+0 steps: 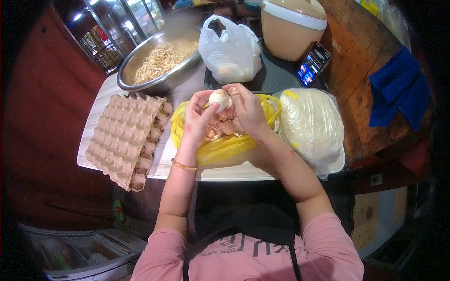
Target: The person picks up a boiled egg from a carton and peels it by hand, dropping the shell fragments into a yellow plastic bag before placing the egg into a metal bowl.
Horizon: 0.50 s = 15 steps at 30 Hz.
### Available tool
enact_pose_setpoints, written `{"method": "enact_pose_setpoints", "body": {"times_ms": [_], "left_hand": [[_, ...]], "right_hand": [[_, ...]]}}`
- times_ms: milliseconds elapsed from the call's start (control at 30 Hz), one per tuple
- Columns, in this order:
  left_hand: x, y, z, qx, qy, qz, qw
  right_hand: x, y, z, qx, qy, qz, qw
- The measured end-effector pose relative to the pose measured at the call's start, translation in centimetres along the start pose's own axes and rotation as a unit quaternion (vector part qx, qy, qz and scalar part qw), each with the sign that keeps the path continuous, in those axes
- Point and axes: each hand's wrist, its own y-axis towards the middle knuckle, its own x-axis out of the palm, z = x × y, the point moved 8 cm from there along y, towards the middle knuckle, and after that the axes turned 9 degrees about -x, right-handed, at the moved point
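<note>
A partly peeled egg [218, 100], white with some brownish shell on its upper side, is held in my left hand [198, 112] between thumb and fingers. Close beside it on the right, my right hand [247, 108] has its fingers pinched together around a small bit of eggshell [233, 91]. Both hands are above a yellow plastic bag [220, 152], which lies open on the table. Broken brown eggshells [227, 128] are heaped inside the bag.
Stacked egg cartons [124, 136] lie at the left. Behind are a metal bowl [123, 79] of bean sprouts, a white plastic bag [229, 51], a dark tray [272, 70], a beige container [290, 37] and a propped phone [313, 64]. A clear bag of pale contents [311, 124] sits right.
</note>
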Motion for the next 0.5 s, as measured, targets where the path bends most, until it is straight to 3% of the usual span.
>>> {"method": "enact_pose_setpoints", "body": {"times_ms": [67, 300, 500], "left_hand": [[0.3, -0.1, 0.4, 0.019, 0.042, 0.006, 0.999], [0.5, -0.4, 0.3, 0.018, 0.05, 0.0, 0.999], [0.1, -0.2, 0.0, 0.004, 0.057, 0.0, 0.998]], "right_hand": [[0.6, 0.0, 0.3, 0.005, 0.124, 0.025, 0.992], [0.4, 0.0, -1.3, -0.034, 0.077, 0.012, 0.996], [0.8, 0.1, -0.2, -0.009, 0.124, -0.003, 0.992]]}}
